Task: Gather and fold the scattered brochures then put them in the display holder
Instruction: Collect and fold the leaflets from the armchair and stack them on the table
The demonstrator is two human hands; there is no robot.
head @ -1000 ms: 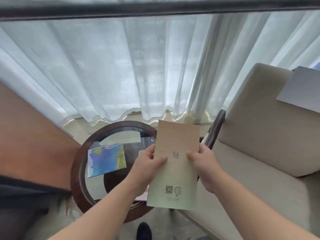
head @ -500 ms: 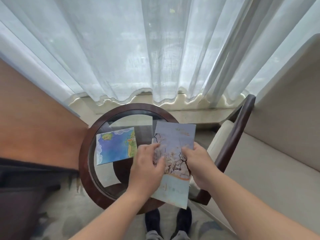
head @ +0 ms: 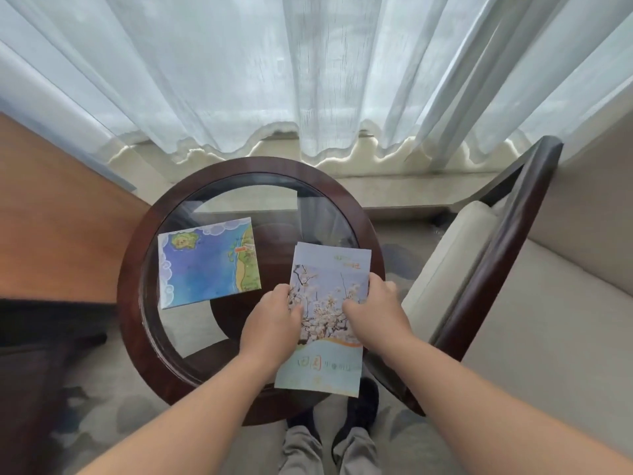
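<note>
A tall blossom-printed brochure (head: pixel 329 286) lies over the right side of the round glass-topped table (head: pixel 137 241), its near end past the rim. My left hand (head: pixel 270 323) grips its left edge and my right hand (head: pixel 373 310) grips its right edge, thumbs on the printed face. A second brochure, a blue map print (head: pixel 205 262), lies flat on the glass to the left, apart from both hands. No display holder is in view.
A beige armchair with a dark wooden arm (head: pixel 496 269) stands close on the right. A wooden desk surface (head: pixel 58 217) borders the table on the left. Sheer white curtains (head: pixel 308 70) hang behind. My shoes (head: pixel 356 416) show below the table.
The brochure was held upright showing its plain back, then turned to its blossom face and lowered over the table. My view tilted down and closer to the table.
</note>
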